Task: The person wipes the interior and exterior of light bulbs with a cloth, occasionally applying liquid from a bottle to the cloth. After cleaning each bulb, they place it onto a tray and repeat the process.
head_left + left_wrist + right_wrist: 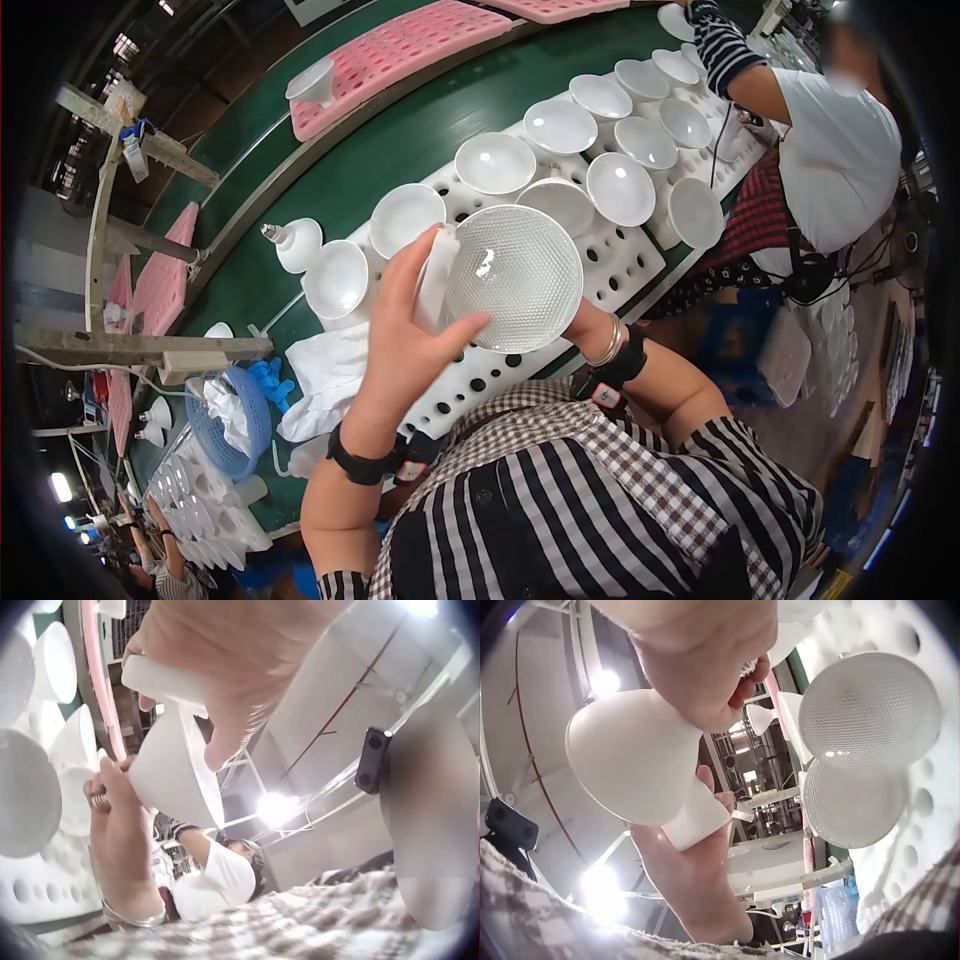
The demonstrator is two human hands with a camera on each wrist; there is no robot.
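A white reflector lamp bulb (513, 280) with a dimpled front is held up before the chest, its face toward the head camera. My right hand (588, 325) grips it behind, at the narrow end; in the right wrist view those fingers curl round the neck, hiding the base. My left hand (405, 330) holds a white pad (436, 280) at the bulb's side, its thumb over the rim of the face. The left wrist view shows the same pad (161, 679) between the left fingers and thumb. What the pad is made of I cannot tell.
Several similar bulbs (495, 163) stand face up in a white holed rack (625, 262) on the green bench. One bulb (293, 245) lies sideways. At left are white cloth (325, 375), a blue glove (268, 381) and a blue basket (250, 465). Another person (835, 160) works at right.
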